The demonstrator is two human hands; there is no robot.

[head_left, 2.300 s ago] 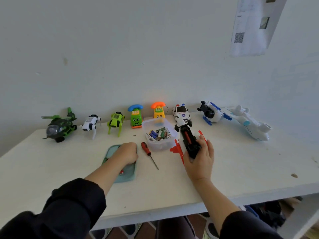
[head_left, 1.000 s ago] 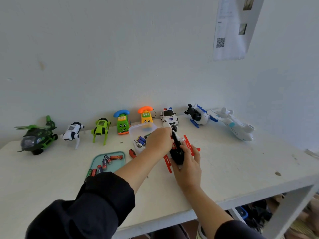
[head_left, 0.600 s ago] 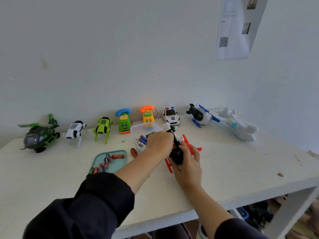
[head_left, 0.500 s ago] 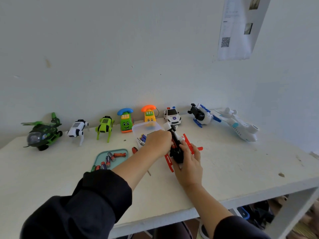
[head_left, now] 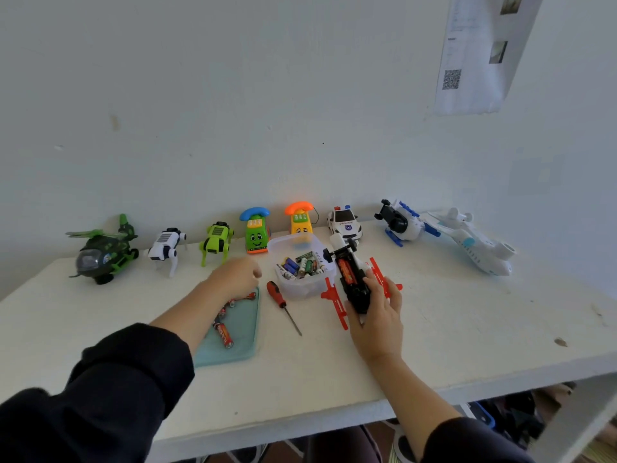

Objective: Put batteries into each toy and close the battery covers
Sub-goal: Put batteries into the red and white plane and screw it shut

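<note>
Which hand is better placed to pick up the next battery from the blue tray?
Left hand: it hovers over the blue tray, while the right hand holds the upturned toy.

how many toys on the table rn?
9. Eight line the wall: green helicopter, white dog, green dog, green phone, orange phone, police car, blue-white helicopter, plane. Right hand holds the red-black one.

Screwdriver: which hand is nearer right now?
Left. The left hand hovers just to the left of the screwdriver handle, above the teal tray. The right hand is farther off to its right, gripping the upturned toy.
</note>
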